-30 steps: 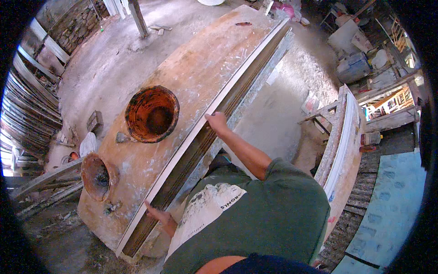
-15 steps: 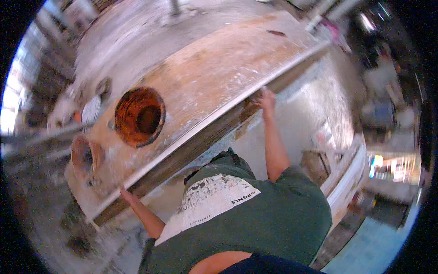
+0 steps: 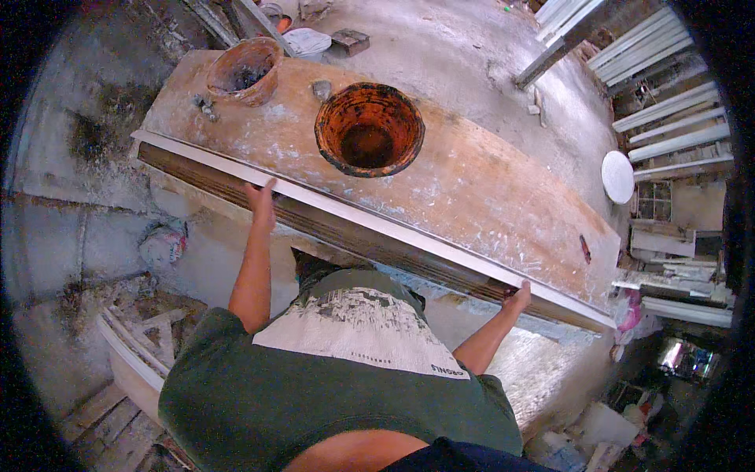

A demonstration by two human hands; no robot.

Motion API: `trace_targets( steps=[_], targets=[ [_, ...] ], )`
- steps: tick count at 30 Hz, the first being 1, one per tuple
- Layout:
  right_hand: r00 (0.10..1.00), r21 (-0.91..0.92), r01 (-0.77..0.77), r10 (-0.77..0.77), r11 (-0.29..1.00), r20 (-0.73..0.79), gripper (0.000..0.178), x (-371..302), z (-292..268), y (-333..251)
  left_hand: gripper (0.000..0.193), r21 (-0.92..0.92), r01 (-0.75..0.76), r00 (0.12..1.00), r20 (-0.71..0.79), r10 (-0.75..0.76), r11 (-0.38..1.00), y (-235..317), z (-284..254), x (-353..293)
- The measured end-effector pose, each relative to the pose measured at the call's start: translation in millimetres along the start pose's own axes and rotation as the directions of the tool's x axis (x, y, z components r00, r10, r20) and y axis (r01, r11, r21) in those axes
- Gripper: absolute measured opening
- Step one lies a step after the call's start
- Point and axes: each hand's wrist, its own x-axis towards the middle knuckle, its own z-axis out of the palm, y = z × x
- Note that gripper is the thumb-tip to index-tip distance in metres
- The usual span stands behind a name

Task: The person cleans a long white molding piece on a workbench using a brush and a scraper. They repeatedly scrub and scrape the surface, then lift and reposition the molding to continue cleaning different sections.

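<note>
A long, thin-edged moulding strip [image 3: 377, 211] lies along the near edge of a plaster-stained wooden table [image 3: 487, 189]. Its top edge is pale, and its side facing me is brown and grooved. Left of the middle, my left hand [image 3: 263, 206] is closed on the strip, thumb and fingers at its edge. Toward the right end my right hand [image 3: 517, 299] grips it too, fingers partly hidden underneath. Beyond the strip stands a round orange bucket [image 3: 370, 130], dark-stained inside.
At the table's left stands a second, plaster-coated bucket [image 3: 245, 72] beside small lumps [image 3: 206, 108]. A small dark red tool [image 3: 585, 248] lies near the right end. White lengths of moulding [image 3: 668, 130] rest on racks at the far right, near a white round disc [image 3: 617, 177].
My view has swung round, so the strip now slopes down to the right instead of up. Both hands sit farther right along it, and the right hand has closed on it.
</note>
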Motion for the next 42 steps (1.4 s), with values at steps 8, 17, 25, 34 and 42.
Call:
trace_targets(
  steps=[8,17,25,34,42],
  targets=[
    [0.993,-0.135,0.105,-0.098,0.985,0.062,0.022,29,-32,-3,0.052,-0.058,-0.085,0.996,0.034,0.087,0.995,-10,10,-16],
    [0.999,-0.177,0.047,-0.050,0.983,-0.016,0.018,-57,-51,-34,0.037,0.134,-0.058,0.998,-0.028,0.062,0.989,28,-24,-47],
    [0.998,-0.212,0.010,-0.023,0.977,-0.059,0.024,-42,-63,-14,0.037,0.132,-0.051,0.999,0.010,0.050,0.990,27,4,-38],
    [0.988,-0.529,0.140,-0.086,0.837,0.127,0.029,-46,-2,-24,0.061,0.706,-0.141,0.938,-0.128,0.322,0.694,-42,-33,17],
    [0.977,-0.696,0.184,-0.048,0.694,0.209,0.031,-4,29,-25,0.068,0.904,0.046,0.962,-0.154,0.225,0.424,-18,26,16]
  ],
)
